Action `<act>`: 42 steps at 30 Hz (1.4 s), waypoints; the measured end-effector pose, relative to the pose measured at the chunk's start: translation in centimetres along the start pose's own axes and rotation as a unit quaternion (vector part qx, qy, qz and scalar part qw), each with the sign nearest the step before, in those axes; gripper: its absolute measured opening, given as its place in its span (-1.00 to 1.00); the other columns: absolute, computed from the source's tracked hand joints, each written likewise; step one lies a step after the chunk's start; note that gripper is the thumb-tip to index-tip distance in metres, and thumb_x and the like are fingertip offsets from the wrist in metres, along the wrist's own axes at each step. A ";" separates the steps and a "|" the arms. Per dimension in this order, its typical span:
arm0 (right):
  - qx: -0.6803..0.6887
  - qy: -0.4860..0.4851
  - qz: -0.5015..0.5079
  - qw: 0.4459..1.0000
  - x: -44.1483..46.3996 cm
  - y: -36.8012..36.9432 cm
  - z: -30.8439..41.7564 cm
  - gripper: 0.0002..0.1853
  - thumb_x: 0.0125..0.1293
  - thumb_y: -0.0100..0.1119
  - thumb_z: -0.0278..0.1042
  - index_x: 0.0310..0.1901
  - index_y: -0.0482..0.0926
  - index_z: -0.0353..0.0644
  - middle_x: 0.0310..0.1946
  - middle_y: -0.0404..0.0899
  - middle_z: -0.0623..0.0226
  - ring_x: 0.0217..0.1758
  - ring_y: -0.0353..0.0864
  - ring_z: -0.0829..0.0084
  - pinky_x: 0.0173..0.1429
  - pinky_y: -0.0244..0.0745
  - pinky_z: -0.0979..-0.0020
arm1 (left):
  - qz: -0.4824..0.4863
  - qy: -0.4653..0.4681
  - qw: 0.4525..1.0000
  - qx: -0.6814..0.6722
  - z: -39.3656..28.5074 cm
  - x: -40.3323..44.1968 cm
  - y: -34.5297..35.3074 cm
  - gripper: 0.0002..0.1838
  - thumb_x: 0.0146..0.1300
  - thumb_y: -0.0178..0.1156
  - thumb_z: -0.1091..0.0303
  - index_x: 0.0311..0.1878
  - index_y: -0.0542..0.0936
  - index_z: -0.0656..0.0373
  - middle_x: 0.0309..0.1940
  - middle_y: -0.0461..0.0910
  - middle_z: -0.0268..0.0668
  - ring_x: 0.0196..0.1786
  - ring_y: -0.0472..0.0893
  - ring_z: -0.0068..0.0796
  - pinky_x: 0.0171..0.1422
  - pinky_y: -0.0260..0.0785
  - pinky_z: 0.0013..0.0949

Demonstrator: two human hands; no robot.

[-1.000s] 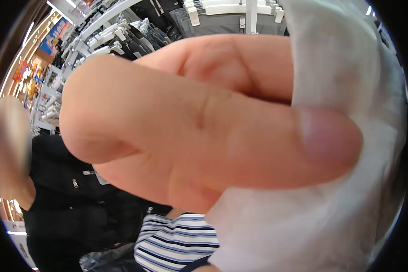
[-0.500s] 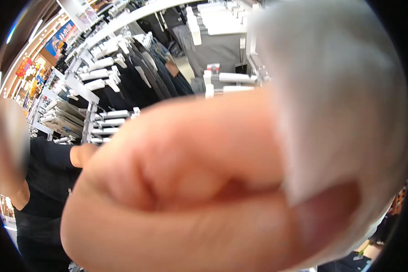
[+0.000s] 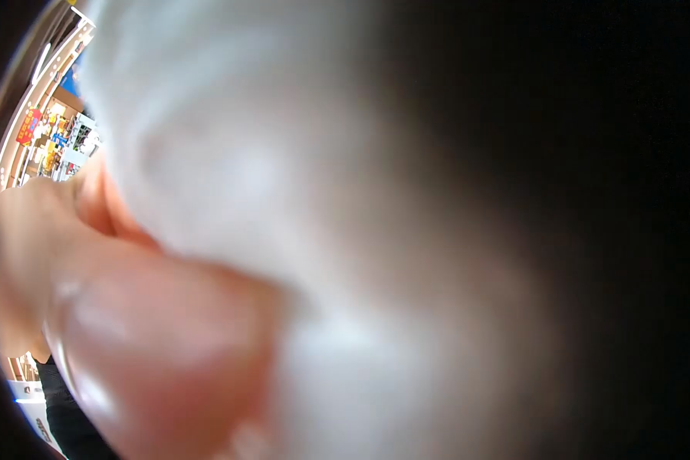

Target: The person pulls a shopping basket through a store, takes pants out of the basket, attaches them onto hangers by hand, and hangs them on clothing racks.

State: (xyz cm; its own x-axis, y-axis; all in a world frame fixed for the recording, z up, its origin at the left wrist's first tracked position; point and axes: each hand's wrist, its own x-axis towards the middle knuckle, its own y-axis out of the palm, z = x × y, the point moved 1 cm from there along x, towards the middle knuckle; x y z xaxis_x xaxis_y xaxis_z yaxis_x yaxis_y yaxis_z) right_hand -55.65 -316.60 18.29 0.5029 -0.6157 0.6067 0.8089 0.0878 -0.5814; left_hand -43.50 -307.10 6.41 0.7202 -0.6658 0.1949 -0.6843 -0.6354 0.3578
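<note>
Left hand [image 3: 153,307] right up at the lens, lower left of view, badly out of focus. Fingers clamped on the white cloth [image 3: 230,169]: thumb in front with its nail toward the camera, another finger curled above and behind it, cloth running out between them. Cloth covers the middle of view, from the top edge to the bottom. Weave and folds too blurred to read; its right part fades into dark, so can't tell where it ends. Far left, a person in black clothing [image 3: 73,410], partly hidden behind the hand. Upper left, well beyond the hand: red sign [image 3: 29,126], small bright-coloured goods [image 3: 54,149] near it, light strip [image 3: 41,63] overhead.
</note>
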 end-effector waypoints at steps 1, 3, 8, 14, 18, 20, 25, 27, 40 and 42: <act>0.000 0.002 0.001 1.000 -0.1 0.1 -0.1 -0.82 -0.16 0.23 -0.46 -0.41 0.55 -0.14 -0.51 0.50 0.37 -0.34 0.42 0.34 -0.21 0.19 0.34 | -0.001 -0.006 1.000 0.005 0.2 0.0 0.6 -0.72 0.09 0.19 0.59 -0.19 0.30 0.20 -0.16 0.38 -0.35 -0.12 0.37 -0.63 -0.01 0.22 -0.58; -0.001 0.005 0.009 1.000 -0.5 0.1 -0.4 -0.83 -0.16 0.23 -0.46 -0.42 0.55 -0.14 -0.51 0.50 0.38 -0.34 0.42 0.34 -0.21 0.18 0.34 | -0.025 -0.056 0.998 0.004 0.2 -0.2 1.5 -0.71 0.09 0.20 0.60 -0.20 0.29 0.20 -0.15 0.38 -0.35 -0.12 0.37 -0.63 -0.01 0.22 -0.58; 0.006 0.020 0.019 1.000 0.3 1.4 -0.9 -0.83 -0.16 0.22 -0.46 -0.42 0.56 -0.14 -0.52 0.50 0.38 -0.36 0.42 0.34 -0.22 0.18 0.34 | 0.043 0.050 0.996 0.061 0.1 0.0 1.3 -0.79 0.12 0.17 0.57 -0.18 0.40 0.24 -0.23 0.43 -0.38 -0.20 0.42 -0.66 -0.05 0.25 -0.61; 0.040 0.022 -0.018 0.999 0.0 2.9 -1.1 -0.85 -0.18 0.23 -0.47 -0.46 0.57 -0.10 -0.55 0.49 0.41 -0.38 0.41 0.37 -0.22 0.13 0.38 | 0.027 0.003 0.997 -0.077 1.4 0.2 0.4 -0.84 0.10 0.19 0.58 -0.22 0.47 0.29 -0.17 0.45 -0.31 -0.18 0.43 -0.64 -0.05 0.27 -0.59; 0.039 0.017 -0.024 0.999 0.0 3.4 -1.2 -0.83 -0.17 0.22 -0.49 -0.43 0.57 -0.09 -0.54 0.48 0.41 -0.38 0.40 0.35 -0.23 0.13 0.39 | 0.003 0.010 0.991 -0.136 1.3 0.2 0.9 -0.86 0.08 0.20 0.59 -0.27 0.49 0.29 -0.16 0.45 -0.28 -0.18 0.43 -0.64 -0.07 0.27 -0.59; 0.036 0.023 -0.015 0.999 -0.2 3.3 -1.1 -0.83 -0.18 0.22 -0.47 -0.43 0.56 -0.09 -0.52 0.50 0.42 -0.37 0.40 0.37 -0.22 0.13 0.38 | -0.007 0.027 0.990 -0.138 1.1 0.3 1.2 -0.87 0.08 0.20 0.59 -0.28 0.49 0.30 -0.16 0.45 -0.27 -0.18 0.43 -0.64 -0.08 0.28 -0.60; 0.035 -0.009 -0.003 0.999 0.1 2.9 -1.1 -0.81 -0.10 0.21 -0.44 -0.35 0.56 -0.09 -0.49 0.49 0.42 -0.35 0.40 0.36 -0.19 0.15 0.38 | -0.012 0.042 0.992 -0.122 0.8 0.8 1.4 -0.86 0.07 0.20 0.61 -0.27 0.50 0.30 -0.16 0.45 -0.27 -0.19 0.44 -0.64 -0.09 0.29 -0.59; 0.034 -0.024 0.011 0.999 -0.1 2.8 -1.2 -0.78 -0.05 0.20 -0.42 -0.28 0.54 -0.10 -0.44 0.49 0.39 -0.30 0.40 0.34 -0.15 0.16 0.37 | -0.025 0.050 0.995 -0.084 0.4 0.6 1.4 -0.83 0.07 0.20 0.62 -0.24 0.49 0.30 -0.17 0.46 -0.28 -0.20 0.44 -0.64 -0.09 0.29 -0.59; -0.059 0.104 -0.240 0.963 -12.1 -3.0 -10.3 -0.61 0.10 0.14 -0.45 0.00 0.39 -0.24 -0.01 0.37 0.12 0.08 0.29 0.20 0.19 0.12 0.26 | 0.049 0.072 0.993 0.084 0.6 2.3 0.3 -0.65 0.08 0.23 0.53 -0.05 0.43 0.39 -0.20 0.45 -0.31 -0.19 0.41 -0.61 -0.03 0.25 -0.57; -0.043 0.196 -0.270 0.942 -13.1 -4.8 -14.4 -0.56 0.13 0.15 -0.39 0.05 0.34 -0.29 -0.04 0.40 0.10 0.07 0.32 0.21 0.20 0.13 0.29 | 0.050 0.069 0.992 0.088 0.7 2.4 0.3 -0.63 0.08 0.23 0.52 -0.03 0.42 0.38 -0.18 0.45 -0.30 -0.16 0.41 -0.60 -0.01 0.24 -0.57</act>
State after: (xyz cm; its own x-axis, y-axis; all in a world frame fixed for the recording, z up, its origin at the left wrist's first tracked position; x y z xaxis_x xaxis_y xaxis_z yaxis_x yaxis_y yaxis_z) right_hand -70.52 -320.20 5.38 -0.1389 -0.7956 0.5897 0.8781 -0.3743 -0.2980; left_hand -42.11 -309.14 6.37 0.6478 -0.6767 0.3498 -0.7540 -0.6350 0.1679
